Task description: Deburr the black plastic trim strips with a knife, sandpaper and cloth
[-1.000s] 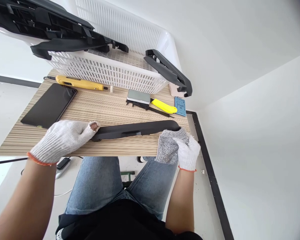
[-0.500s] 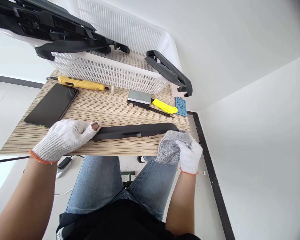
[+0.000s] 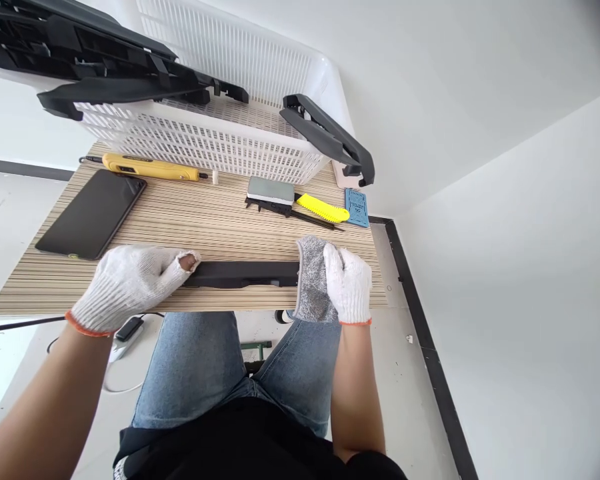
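A long black plastic trim piece (image 3: 245,274) lies level above the front edge of the wood-grain table (image 3: 200,223). My left hand (image 3: 135,283), in a white knit glove with the thumb tip showing, is closed around its left end. My right hand (image 3: 349,283), gloved too, grips a grey cloth (image 3: 314,280) wrapped over the right end of the trim piece. Cloth and hand hide that end.
Behind stands a white plastic basket (image 3: 200,137) with black plastic parts (image 3: 105,57); one part (image 3: 327,137) hangs over its right side. On the table lie a phone (image 3: 93,213), yellow rotary tool (image 3: 150,167), sharpening stone (image 3: 271,191), yellow-handled knife (image 3: 323,208), caliper (image 3: 280,208) and blue card (image 3: 356,207).
My right hand has slid the cloth leftward along the trim piece, covering its right end. The left hand keeps its hold; the view has shifted slightly.
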